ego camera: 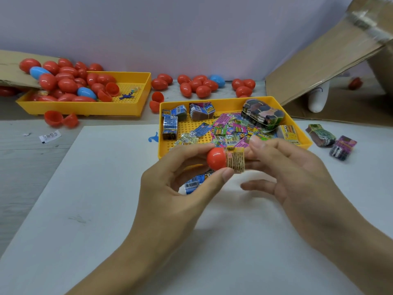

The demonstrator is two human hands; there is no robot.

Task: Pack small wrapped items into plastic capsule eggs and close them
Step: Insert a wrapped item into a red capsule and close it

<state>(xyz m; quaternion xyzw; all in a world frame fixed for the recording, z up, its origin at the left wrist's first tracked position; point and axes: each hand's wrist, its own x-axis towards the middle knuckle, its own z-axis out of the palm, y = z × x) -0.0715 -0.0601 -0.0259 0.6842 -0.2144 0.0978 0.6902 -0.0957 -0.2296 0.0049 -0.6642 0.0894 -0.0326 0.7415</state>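
My left hand (170, 188) pinches a red egg half (215, 159) between thumb and fingers above the white board. A small yellow wrapped packet (235, 159) sticks out of the half's open side. My right hand (297, 173) holds that packet at its right end with thumb and fingertips. A blue wrapped packet (194, 182) lies on the board just under my left fingers. Behind the hands stands a yellow tray (223, 103) with several loose and bundled wrapped packets.
A second yellow tray (136, 107) at back left holds several red and blue eggs (66, 84). More eggs (197, 85) lie along the wall, open halves (60, 119) beside the tray. Cardboard (319, 67) leans at back right; packet bundles (331, 141) lie right.
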